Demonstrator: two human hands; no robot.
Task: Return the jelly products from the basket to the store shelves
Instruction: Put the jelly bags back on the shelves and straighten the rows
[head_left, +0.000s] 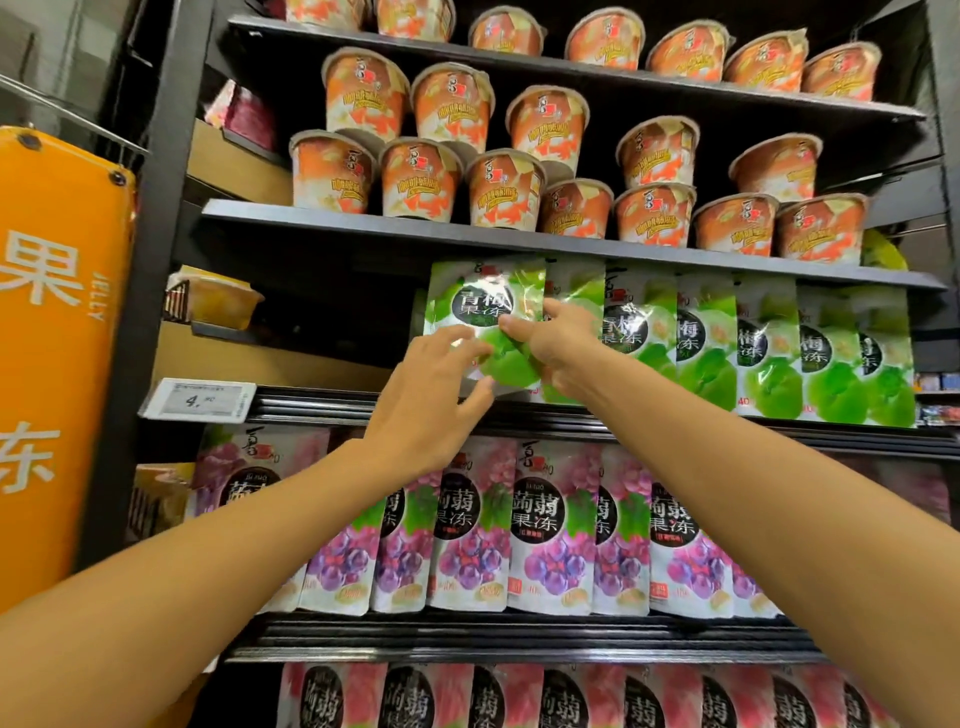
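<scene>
- Head view: the green jelly pouch (480, 306) stands at the left end of the row of matching green pouches (769, 353), just under the shelf board that carries the orange cups (498, 187).
- Pouch attitude: the long axis runs vertically, print facing you, with a slight lean to the left. Its right edge overlaps the first pouch of the row.
- Right hand (558, 348): it pinches the pouch at the right edge, thumb on the front face, fingers toward the neighbouring pouch.
- Left hand (426, 400): fingers are spread and relaxed, tips resting on the lower left of the pouch, thumb close to the bottom edge. It steadies; it does not grip.
- Key relation: the pouch lies above and between your two hands, and both reach it equally. The free shelf space lies to its left, toward the price tag (200, 399).
- Judged step: seating the pouch on the shelf rail (675, 423). Confirm that the bottom edge sits behind the rail before you let go; that edge is hidden by your hands.
- Purple pouches (550, 525) fill the shelf below. The basket is out of view.
</scene>
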